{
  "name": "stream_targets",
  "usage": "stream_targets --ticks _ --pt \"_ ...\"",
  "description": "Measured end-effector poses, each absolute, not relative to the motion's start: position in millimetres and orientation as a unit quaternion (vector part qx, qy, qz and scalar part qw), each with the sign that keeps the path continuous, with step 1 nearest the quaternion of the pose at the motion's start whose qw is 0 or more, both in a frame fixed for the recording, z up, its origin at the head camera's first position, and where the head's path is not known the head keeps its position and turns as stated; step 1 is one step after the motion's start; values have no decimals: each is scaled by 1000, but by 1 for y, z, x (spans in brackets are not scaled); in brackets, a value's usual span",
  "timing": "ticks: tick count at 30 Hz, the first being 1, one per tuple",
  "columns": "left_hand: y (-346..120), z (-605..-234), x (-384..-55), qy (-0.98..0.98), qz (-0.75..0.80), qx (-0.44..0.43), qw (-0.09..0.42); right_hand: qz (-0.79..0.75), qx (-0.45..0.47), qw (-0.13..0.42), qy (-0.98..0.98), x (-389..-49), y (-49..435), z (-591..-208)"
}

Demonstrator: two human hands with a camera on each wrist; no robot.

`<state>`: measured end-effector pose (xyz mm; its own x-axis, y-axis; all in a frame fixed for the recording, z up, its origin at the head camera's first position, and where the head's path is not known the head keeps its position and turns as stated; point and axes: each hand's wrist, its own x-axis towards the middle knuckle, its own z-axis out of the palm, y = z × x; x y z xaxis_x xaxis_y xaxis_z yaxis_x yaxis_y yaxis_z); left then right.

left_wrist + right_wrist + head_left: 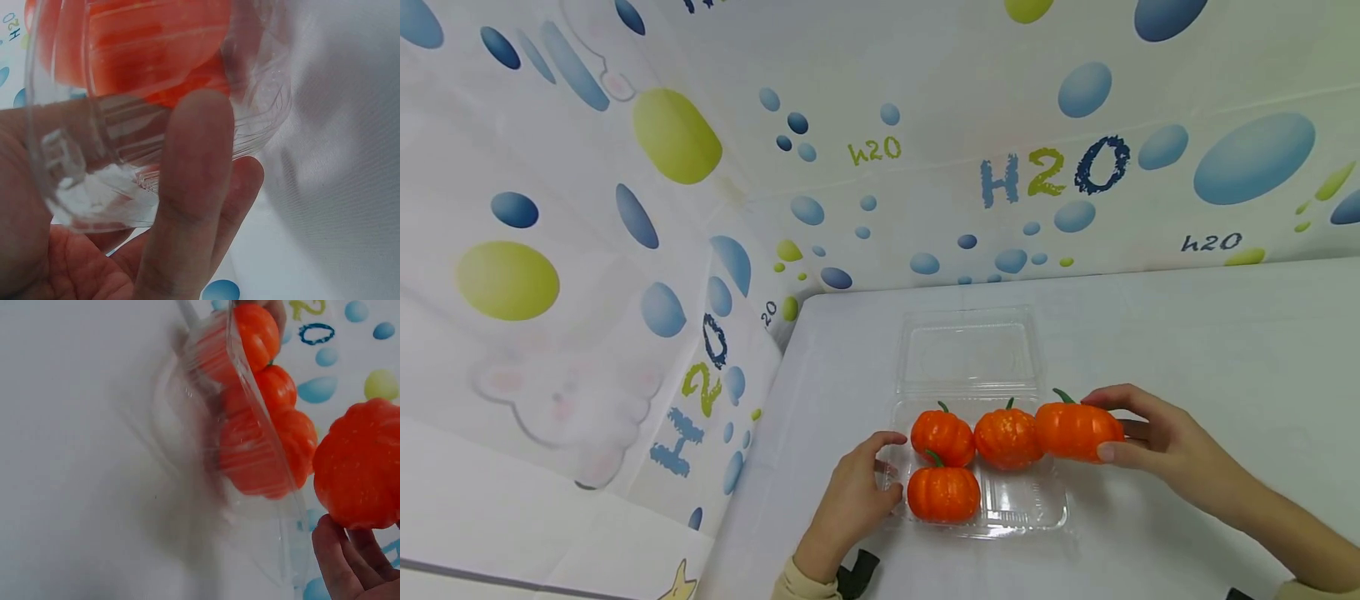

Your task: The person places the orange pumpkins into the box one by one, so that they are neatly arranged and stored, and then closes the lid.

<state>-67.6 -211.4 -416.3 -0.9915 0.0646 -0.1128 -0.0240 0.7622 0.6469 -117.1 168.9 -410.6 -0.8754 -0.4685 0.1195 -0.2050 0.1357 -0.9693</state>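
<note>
A clear plastic clamshell container [1022,508] lies with its lid [967,350] folded back, away from the person. Three small orange toy pumpkins with green stems sit in it: one at the back left [942,437], one front left [944,495], one at the back right [1008,438]. My left hand [855,492] grips the container's left side, thumb and fingers at the wall. Between thumb and fingers, my right hand [1157,442] holds a fourth pumpkin [1078,432] over the container's right edge. The right wrist view shows this held pumpkin [362,465] above the rim.
A white cloth covers the table [1225,350]. White sheeting [940,208] printed with blue and green dots and H2O lettering rises behind and on the left. Dark bands [857,575] show at the wrists.
</note>
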Motion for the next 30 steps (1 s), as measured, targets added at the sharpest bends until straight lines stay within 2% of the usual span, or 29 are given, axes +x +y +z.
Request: stream_targets --ticks 21,30 --pt "-212 -416 -67 936 348 15 59 -712 -251 172 633 -111 161 -402" --pt "-212 -416 -67 934 352 21 55 -669 -222 147 694 -105 149 -409"
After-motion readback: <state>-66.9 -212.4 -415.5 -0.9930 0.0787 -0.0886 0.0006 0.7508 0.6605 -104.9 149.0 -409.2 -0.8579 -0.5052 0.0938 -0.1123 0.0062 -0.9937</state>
